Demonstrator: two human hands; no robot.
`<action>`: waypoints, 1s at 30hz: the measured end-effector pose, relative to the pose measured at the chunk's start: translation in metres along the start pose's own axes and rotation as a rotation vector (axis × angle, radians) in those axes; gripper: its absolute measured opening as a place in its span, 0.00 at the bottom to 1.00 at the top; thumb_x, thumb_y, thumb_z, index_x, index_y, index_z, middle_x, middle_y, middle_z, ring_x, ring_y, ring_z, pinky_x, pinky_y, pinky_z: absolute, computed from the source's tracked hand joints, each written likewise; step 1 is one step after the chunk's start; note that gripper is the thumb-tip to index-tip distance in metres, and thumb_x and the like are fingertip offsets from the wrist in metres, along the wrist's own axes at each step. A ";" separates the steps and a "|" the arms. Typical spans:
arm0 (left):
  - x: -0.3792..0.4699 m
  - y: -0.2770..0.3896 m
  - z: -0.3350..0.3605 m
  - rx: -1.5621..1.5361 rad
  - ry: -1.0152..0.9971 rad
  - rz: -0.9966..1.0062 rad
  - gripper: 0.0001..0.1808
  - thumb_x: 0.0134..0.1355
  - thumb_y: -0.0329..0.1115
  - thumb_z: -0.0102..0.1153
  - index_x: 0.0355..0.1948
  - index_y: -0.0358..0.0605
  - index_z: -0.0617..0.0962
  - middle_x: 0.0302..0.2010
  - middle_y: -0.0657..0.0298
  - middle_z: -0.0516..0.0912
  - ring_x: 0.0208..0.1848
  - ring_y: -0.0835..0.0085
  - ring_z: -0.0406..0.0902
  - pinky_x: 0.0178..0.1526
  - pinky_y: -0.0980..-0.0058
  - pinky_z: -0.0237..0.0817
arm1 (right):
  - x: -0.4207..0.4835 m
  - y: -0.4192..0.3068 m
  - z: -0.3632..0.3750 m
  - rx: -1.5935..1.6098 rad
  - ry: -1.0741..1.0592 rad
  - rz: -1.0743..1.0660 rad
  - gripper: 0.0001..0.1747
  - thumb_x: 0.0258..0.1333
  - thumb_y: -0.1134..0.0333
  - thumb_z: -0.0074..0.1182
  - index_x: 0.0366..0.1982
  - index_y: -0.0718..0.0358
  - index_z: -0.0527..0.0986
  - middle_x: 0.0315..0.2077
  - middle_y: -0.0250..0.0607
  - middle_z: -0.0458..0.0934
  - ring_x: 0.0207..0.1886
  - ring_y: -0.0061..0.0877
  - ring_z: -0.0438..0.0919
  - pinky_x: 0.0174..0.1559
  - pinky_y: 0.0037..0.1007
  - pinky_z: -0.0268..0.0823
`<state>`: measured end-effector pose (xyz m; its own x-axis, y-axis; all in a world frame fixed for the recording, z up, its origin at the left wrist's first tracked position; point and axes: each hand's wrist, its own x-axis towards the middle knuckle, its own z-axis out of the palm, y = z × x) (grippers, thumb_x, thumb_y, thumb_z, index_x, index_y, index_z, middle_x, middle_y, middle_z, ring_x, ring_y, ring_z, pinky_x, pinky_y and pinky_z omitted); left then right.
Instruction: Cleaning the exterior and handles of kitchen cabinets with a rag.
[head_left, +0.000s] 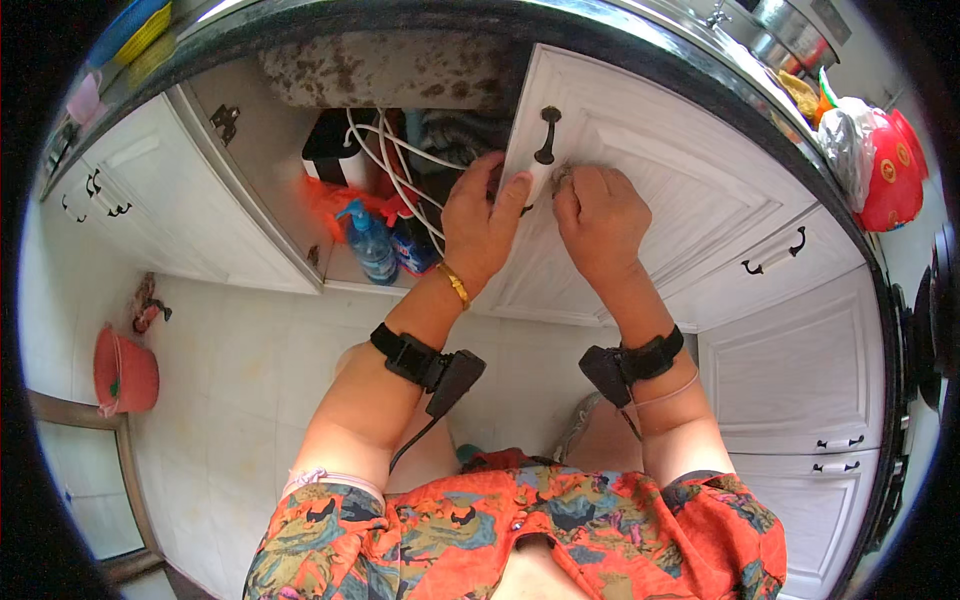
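Note:
A white panelled cabinet door with a dark metal handle stands before me, partly across the open cabinet. My left hand grips the door's free edge, thumb on the front and fingers behind it, where they are partly hidden. Just right of the handle, my right hand presses a small greyish scrubbing pad, mostly covered by the fingers, against the door front. Left of my left hand, inside the cabinet, are a blue pump bottle, a second blue bottle, white cables and a black-and-white box.
A dark countertop edge curves above the cabinet. Another white door stands at the left. A red bucket is on the tiled floor at the far left. Red plastic bag hangs by the counter at the right. An orange bag lies inside the cabinet.

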<state>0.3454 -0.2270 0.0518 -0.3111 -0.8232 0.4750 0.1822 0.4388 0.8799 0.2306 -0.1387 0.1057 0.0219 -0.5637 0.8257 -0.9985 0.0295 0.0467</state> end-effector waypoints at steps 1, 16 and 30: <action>0.000 0.000 0.001 -0.006 0.001 0.005 0.27 0.60 0.49 0.56 0.48 0.33 0.75 0.41 0.47 0.80 0.43 0.56 0.78 0.47 0.66 0.67 | 0.002 -0.001 -0.001 0.009 0.047 0.018 0.06 0.44 0.71 0.55 0.21 0.59 0.69 0.20 0.39 0.71 0.24 0.38 0.72 0.24 0.39 0.64; 0.002 -0.002 0.000 0.032 0.011 0.034 0.28 0.60 0.51 0.56 0.48 0.33 0.76 0.40 0.47 0.80 0.42 0.56 0.78 0.47 0.65 0.67 | -0.028 -0.006 0.017 -0.019 -0.196 0.015 0.05 0.47 0.67 0.53 0.22 0.57 0.71 0.19 0.40 0.72 0.24 0.39 0.74 0.23 0.40 0.66; 0.001 0.002 0.000 -0.012 -0.021 0.002 0.26 0.61 0.48 0.57 0.48 0.32 0.75 0.40 0.48 0.80 0.41 0.59 0.78 0.45 0.67 0.68 | -0.054 -0.008 0.023 0.143 -0.092 0.141 0.05 0.47 0.69 0.54 0.23 0.59 0.70 0.20 0.42 0.71 0.25 0.41 0.73 0.25 0.41 0.65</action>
<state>0.3454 -0.2270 0.0542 -0.3300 -0.8144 0.4774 0.1943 0.4363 0.8786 0.2364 -0.1276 0.0482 -0.1165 -0.6355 0.7633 -0.9885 -0.0005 -0.1514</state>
